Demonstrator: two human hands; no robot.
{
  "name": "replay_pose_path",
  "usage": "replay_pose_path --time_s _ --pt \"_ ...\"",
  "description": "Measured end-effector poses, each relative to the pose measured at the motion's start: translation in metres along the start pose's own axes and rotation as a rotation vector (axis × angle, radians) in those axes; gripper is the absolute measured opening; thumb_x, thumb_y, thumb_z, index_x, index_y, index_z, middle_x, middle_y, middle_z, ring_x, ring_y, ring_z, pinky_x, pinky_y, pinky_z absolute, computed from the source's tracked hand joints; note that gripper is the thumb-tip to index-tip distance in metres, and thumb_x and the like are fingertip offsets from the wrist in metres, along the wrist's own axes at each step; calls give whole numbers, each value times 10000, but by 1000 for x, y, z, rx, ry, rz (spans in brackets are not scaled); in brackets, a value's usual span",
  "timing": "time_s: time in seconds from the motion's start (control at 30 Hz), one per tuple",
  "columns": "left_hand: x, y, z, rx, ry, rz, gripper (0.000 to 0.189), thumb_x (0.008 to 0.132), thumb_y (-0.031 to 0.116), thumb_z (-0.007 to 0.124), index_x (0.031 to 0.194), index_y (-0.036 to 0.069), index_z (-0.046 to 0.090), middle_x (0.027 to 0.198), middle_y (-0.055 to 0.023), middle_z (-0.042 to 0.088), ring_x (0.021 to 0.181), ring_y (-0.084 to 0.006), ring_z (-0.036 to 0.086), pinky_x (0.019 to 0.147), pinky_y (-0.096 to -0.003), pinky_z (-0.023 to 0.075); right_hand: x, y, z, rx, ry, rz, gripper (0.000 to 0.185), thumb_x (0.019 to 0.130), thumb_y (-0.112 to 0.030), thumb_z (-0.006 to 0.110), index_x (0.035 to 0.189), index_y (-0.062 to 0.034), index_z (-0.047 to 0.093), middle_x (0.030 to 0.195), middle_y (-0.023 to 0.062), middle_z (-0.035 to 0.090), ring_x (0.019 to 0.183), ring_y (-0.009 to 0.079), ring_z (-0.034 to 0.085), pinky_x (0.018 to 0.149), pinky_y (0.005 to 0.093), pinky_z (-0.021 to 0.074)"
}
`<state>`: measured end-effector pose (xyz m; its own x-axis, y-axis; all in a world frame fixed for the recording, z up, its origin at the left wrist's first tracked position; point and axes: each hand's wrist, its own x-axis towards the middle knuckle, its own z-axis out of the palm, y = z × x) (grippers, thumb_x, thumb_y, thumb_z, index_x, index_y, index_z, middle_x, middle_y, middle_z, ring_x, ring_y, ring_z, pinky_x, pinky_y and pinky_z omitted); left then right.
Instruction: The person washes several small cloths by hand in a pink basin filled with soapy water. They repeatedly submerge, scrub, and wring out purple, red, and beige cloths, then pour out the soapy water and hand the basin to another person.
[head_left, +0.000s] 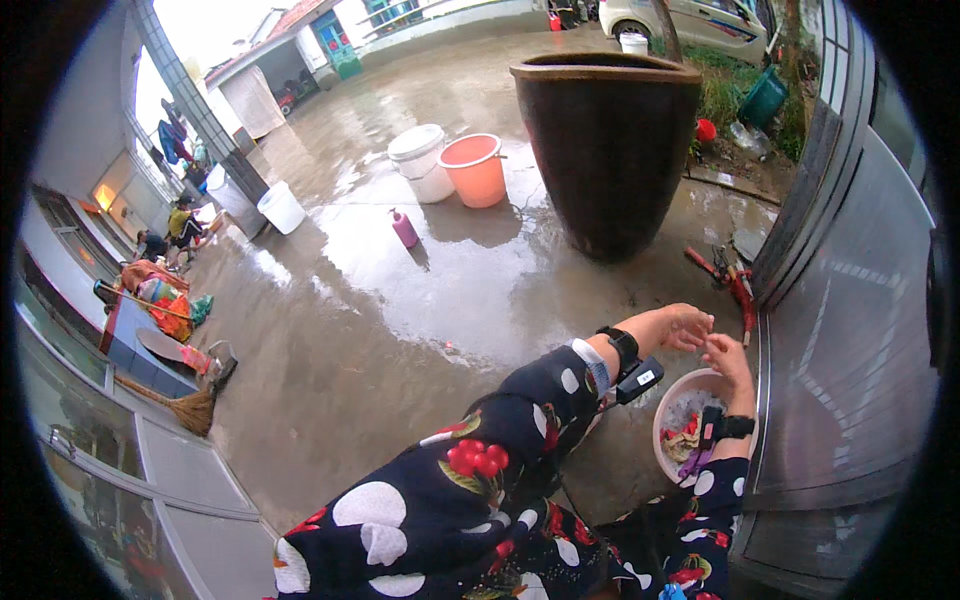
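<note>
My left hand (684, 328) and my right hand (726, 354) are close together, fingertips near each other, above the far rim of a pale pink plastic basin (663, 409). Whether something small is between the fingers cannot be told. Inside the basin is sudsy water with red, beige and purple cloths (681, 442) in it. A black strap is on each wrist, and a small black device hangs by the left one. To the right of the basin stands a grey metal door panel (840, 360). A red-handled tool (741, 292) lies on the ground beyond my hands.
A large dark glazed jar (600, 150) stands ahead on wet concrete. Left of it are an orange bucket (480, 176), a lidded white bucket (427, 165) and a pink pump bottle (403, 229). A straw broom (193, 411) leans at the left; people sit farther back.
</note>
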<state>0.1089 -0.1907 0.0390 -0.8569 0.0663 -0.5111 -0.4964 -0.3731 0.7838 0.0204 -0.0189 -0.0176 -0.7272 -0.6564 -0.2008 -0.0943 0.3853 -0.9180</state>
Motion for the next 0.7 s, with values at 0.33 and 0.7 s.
replay_pose_path --time_s 0.33,0.7 --pt "-18 -11 3 74 14 -20 278 878 342 625 987 88 585 968 -59 596 908 -179 579 783 -324 491 -31 5 -7 -194 -28 37 254 838 -188 673 1041 -42 637 829 33 658 679 99 619 555 235 460" --pt "28 -52 22 56 -108 -39 206 860 294 604 922 103 648 889 -46 630 829 -174 602 716 -333 496 -45 34 -39 -391 69 -176 215 807 -169 666 959 -19 647 809 45 645 762 147 598 660 304 483"
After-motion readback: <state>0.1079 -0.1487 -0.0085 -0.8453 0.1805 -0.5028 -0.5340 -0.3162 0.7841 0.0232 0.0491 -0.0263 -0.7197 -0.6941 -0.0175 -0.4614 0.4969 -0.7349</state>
